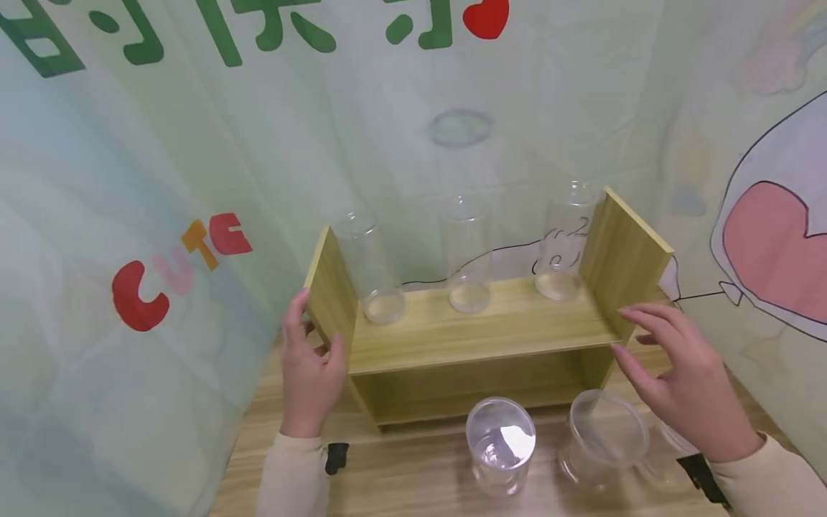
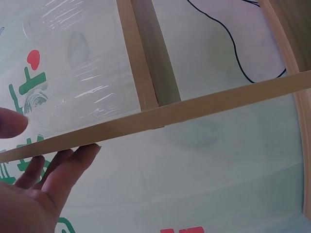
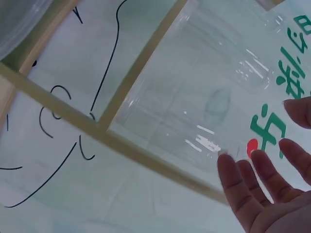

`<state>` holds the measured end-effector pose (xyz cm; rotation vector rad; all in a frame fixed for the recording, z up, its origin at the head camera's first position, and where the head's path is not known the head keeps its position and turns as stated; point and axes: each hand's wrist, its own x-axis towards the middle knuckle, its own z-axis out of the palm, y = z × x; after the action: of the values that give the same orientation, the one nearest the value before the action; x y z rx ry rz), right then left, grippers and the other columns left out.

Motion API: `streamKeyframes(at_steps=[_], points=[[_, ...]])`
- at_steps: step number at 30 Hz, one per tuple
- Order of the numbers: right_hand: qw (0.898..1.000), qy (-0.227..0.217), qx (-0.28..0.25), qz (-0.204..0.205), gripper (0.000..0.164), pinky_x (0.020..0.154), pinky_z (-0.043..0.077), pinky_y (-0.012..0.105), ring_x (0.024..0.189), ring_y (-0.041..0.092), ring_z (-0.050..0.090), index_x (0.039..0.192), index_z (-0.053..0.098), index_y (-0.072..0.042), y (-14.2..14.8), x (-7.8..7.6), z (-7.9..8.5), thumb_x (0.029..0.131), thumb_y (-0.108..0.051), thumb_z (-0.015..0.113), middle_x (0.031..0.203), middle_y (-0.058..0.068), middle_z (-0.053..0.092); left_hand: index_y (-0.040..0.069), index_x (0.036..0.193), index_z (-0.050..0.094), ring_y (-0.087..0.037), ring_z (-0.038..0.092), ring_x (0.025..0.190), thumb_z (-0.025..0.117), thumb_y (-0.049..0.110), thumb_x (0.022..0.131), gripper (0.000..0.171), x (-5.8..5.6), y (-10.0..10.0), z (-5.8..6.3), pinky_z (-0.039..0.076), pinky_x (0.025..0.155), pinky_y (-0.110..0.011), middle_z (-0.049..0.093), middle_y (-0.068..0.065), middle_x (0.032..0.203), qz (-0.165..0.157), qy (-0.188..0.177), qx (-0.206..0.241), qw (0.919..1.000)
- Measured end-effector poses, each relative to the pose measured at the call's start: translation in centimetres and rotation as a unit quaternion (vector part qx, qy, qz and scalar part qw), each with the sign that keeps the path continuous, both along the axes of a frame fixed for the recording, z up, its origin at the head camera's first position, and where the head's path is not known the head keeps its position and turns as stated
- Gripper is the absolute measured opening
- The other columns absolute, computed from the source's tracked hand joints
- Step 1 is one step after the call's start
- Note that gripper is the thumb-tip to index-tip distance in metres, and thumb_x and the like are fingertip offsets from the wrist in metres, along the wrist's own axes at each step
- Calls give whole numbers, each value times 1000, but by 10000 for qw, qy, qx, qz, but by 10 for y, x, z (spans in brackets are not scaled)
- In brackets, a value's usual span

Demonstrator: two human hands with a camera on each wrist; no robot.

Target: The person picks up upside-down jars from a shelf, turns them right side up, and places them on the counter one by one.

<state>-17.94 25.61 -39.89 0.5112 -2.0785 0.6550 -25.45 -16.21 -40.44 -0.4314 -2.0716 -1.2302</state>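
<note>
A small two-level wooden shelf (image 1: 446,339) stands on the table. Three tall clear bottle-shaped containers are on its upper board: a left one (image 1: 363,258), a middle one (image 1: 466,248) and a right one (image 1: 563,244). My left hand (image 1: 313,377) is at the shelf's left side panel (image 1: 331,287). In the left wrist view its fingers (image 2: 68,177) lie along the panel's outer side, while the thumb is apart on the other side. Beside the right side panel (image 1: 623,269), my right hand (image 1: 688,384) hovers with fingers spread, holding nothing.
Before the shelf, on the wood-grain table (image 1: 394,477), stand a clear cup (image 1: 502,459) and a wider clear cup (image 1: 604,438). Another clear vessel (image 1: 675,436) is partly hidden by the right hand. A printed curtain (image 1: 271,143) hangs behind and at both sides.
</note>
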Motion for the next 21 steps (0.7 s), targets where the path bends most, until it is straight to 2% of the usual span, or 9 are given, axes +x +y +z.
streamKeyframes(at_steps=[3, 5, 7, 10, 12, 16, 21], points=[[9999, -83, 24, 58, 57, 76, 41, 15, 83, 17, 55, 115, 66, 5, -7, -10, 7, 98, -48, 52, 113, 19, 61, 18, 150, 28, -39, 54, 103, 54, -14, 86, 76, 0, 1, 1, 57, 64, -53, 40, -16, 141, -66, -100, -3, 9999], [9999, -125, -20, 106, 45, 78, 40, 20, 85, 24, 54, 116, 65, 5, -11, -17, 11, 95, -35, 61, 115, 20, 60, 18, 150, 27, -39, 53, 105, 54, -14, 86, 77, 1, 0, 2, 57, 64, -53, 39, -16, 142, -114, -172, 6, 9998], [9997, -180, -60, 159, 38, 85, 40, 30, 93, 32, 54, 118, 64, 5, -16, -25, 15, 89, -18, 69, 117, 23, 58, 19, 151, 26, -40, 52, 107, 54, -14, 87, 77, 2, 0, 2, 57, 65, -55, 37, -15, 144, -148, -279, 17, 9995], [9995, -303, -63, 86, 45, 90, 40, 47, 105, 42, 51, 120, 61, 7, -23, -36, 23, 76, 5, 73, 119, 26, 55, 20, 151, 25, -41, 50, 111, 55, -14, 87, 78, 4, -1, 0, 56, 66, -58, 35, -14, 145, -183, -401, 68, 9990], [9993, -366, -58, -28, 47, 89, 38, 56, 110, 48, 47, 120, 59, 9, -26, -44, 28, 75, 9, 74, 120, 29, 53, 21, 152, 24, -41, 49, 112, 55, -14, 87, 80, 5, -2, 0, 56, 67, -59, 34, -13, 146, -211, -443, 87, 9988], [9989, -327, -203, -259, 49, 88, 36, 59, 110, 50, 43, 121, 57, 9, -31, -59, 36, 75, 8, 74, 123, 31, 49, 22, 153, 23, -43, 48, 113, 56, -14, 87, 81, 5, -2, 1, 56, 67, -59, 32, -13, 146, -262, -431, 79, 9987], [9966, -411, -438, -560, 54, 96, 33, 62, 122, 51, 35, 126, 54, 7, -33, -76, 43, 76, 6, 75, 131, 32, 42, 21, 153, 22, -44, 47, 114, 55, -15, 87, 82, 4, 0, 3, 55, 68, -60, 30, -14, 147, -328, -430, 70, 9985]])
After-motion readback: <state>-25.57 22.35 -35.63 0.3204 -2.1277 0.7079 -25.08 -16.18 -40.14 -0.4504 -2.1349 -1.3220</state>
